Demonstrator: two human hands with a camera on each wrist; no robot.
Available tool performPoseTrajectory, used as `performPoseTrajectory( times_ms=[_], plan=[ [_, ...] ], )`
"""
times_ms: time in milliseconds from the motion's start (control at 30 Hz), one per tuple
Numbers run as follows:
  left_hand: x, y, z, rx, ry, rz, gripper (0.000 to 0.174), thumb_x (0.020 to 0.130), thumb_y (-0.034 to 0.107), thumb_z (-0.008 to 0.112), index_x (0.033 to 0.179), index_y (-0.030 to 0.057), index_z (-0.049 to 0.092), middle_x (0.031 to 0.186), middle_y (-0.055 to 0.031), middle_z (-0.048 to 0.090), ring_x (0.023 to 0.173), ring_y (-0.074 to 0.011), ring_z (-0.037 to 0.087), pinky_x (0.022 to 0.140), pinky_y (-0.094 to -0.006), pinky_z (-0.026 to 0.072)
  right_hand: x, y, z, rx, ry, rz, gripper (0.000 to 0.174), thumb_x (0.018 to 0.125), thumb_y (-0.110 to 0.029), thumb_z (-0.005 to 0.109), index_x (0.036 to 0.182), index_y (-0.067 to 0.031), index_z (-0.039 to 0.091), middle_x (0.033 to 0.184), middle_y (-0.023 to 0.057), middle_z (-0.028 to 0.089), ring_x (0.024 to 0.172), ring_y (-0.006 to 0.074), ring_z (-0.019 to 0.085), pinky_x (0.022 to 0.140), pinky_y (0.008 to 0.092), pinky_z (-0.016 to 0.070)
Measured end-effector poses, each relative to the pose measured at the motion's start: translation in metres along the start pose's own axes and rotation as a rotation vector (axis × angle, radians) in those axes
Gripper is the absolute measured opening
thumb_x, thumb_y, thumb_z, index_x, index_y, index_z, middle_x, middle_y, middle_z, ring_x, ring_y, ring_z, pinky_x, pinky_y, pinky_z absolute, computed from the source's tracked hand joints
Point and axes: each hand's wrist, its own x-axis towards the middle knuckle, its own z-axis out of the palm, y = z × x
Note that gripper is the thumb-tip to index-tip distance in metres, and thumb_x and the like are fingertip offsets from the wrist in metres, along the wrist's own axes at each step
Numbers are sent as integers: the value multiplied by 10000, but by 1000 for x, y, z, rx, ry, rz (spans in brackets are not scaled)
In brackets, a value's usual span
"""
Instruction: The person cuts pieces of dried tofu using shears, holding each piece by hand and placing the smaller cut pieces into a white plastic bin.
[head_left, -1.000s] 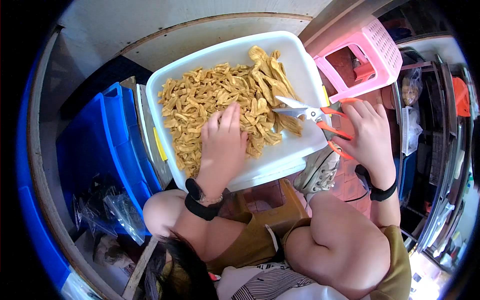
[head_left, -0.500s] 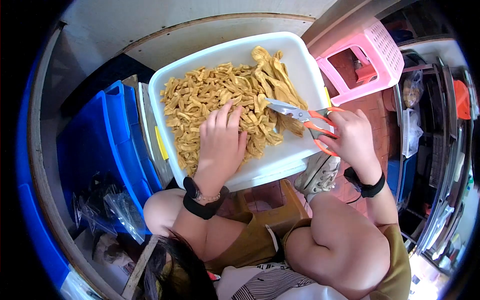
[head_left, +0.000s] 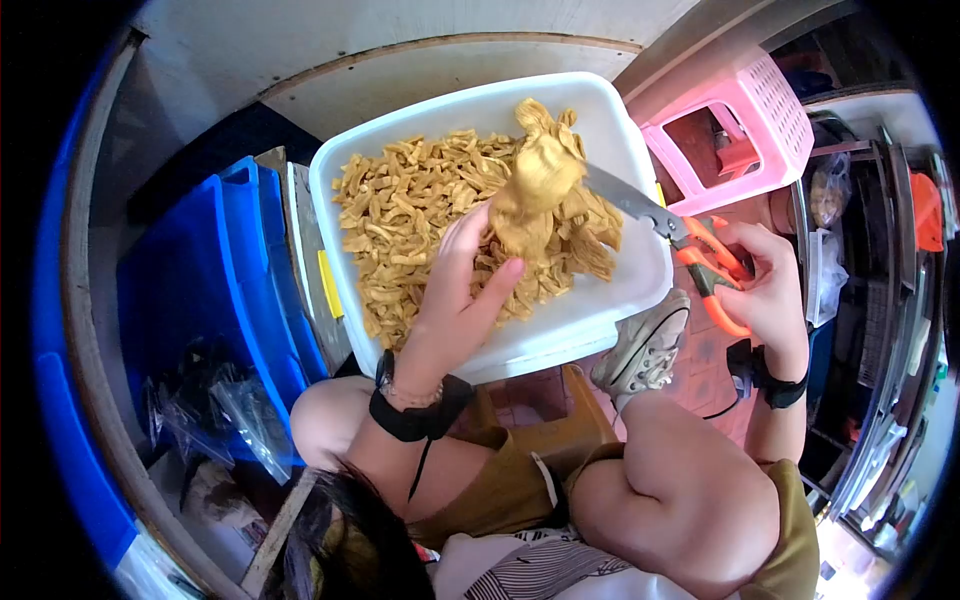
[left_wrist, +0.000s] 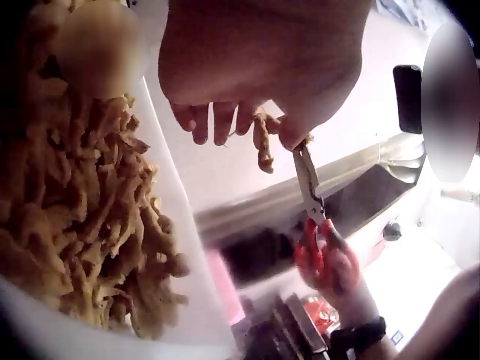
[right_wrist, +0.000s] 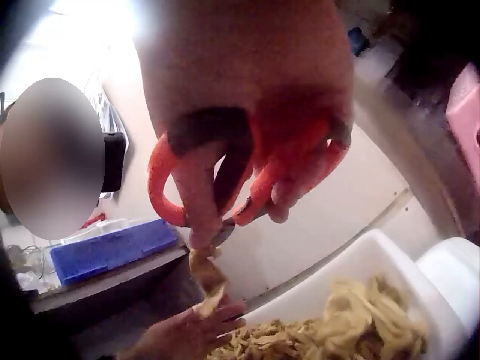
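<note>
My left hand holds up a limp, wrinkled yellow-brown piece over the white tub. In the left wrist view, its thumb and fingers pinch a strip of it. Orange-handled scissors are in my right hand, with fingers through the loops. Their blades reach the piece's right side, tips hidden behind it. Short cut strips of the same stuff fill the tub's left and middle. Larger wrinkled pieces lie at its right.
A pink plastic stool stands right of the tub, and blue crates are at the left. A pale wall rises behind. Below the tub are a brown stool and a shoe. Cluttered shelves line the right.
My left hand has come up from the strips with a wrinkled piece in its grip. The scissors first moved left toward the pile, then back right and now meet the raised piece.
</note>
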Motion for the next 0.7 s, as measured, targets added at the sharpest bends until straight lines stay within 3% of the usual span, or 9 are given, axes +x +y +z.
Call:
performPoseTrajectory(
  times_ms=[33, 100, 200, 433, 500, 633, 700],
  plan=[
    [1, 2, -1, 1, 0, 1, 479, 901, 178, 575, 1310, -19, 422, 1285, -180, 484, 1210, -274, 445, 1048, -376, 305, 0, -1, 0, -79, 21, -106, 426, 568, -151, 769, 936, 20, 641, 750, 70, 636, 655, 183, 549, 649, 294, 436],
    [2, 4, -2, -444, 48, -29, 448, 874, 114, 614, 1265, -29, 448, 1230, -164, 505, 1191, -216, 455, 1023, -346, 334, 0, 1, 2, -154, 6, -149, 435, 550, -166, 776, 923, 10, 638, 763, 72, 635, 668, 205, 542, 667, 308, 427],
    [2, 2, -9, -264, 12, -63, 397, 888, 40, 572, 1251, 0, 414, 1156, -88, 529, 1117, -172, 496, 979, -309, 377, -1, -1, 12, -238, -32, -180, 445, 524, -200, 785, 894, -8, 631, 766, 75, 623, 659, 239, 528, 668, 329, 407],
    [0, -1, -12, -134, 32, -44, 289, 888, -31, 506, 1162, 26, 439, 1140, -74, 530, 1061, -164, 518, 924, -293, 403, -3, -4, 44, -295, -55, -288, 440, 527, -259, 793, 862, -40, 610, 740, 70, 603, 622, 250, 531, 631, 336, 386],
    [0, -3, -8, -374, 159, -188, 297, 874, -52, 433, 1161, 24, 446, 1133, -79, 531, 1079, -164, 509, 929, -284, 395, -3, -5, 48, -321, -60, -302, 441, 529, -263, 793, 864, -45, 608, 746, 72, 604, 632, 250, 538, 634, 337, 388],
    [2, 1, -11, -224, 217, -151, 366, 832, -67, 363, 1176, 20, 450, 1121, -99, 536, 1019, -168, 539, 897, -279, 420, -2, -12, 50, -374, -54, -299, 471, 524, -268, 789, 902, -58, 600, 800, 66, 605, 694, 240, 555, 662, 331, 385],
    [3, -2, -15, -493, 178, -348, 413, 795, -50, 349, 1186, 23, 459, 1051, -110, 559, 899, -164, 573, 825, -274, 451, -2, -15, 49, -385, -62, -290, 487, 523, -268, 788, 919, -60, 595, 824, 61, 605, 720, 235, 560, 678, 330, 383]
  ],
)
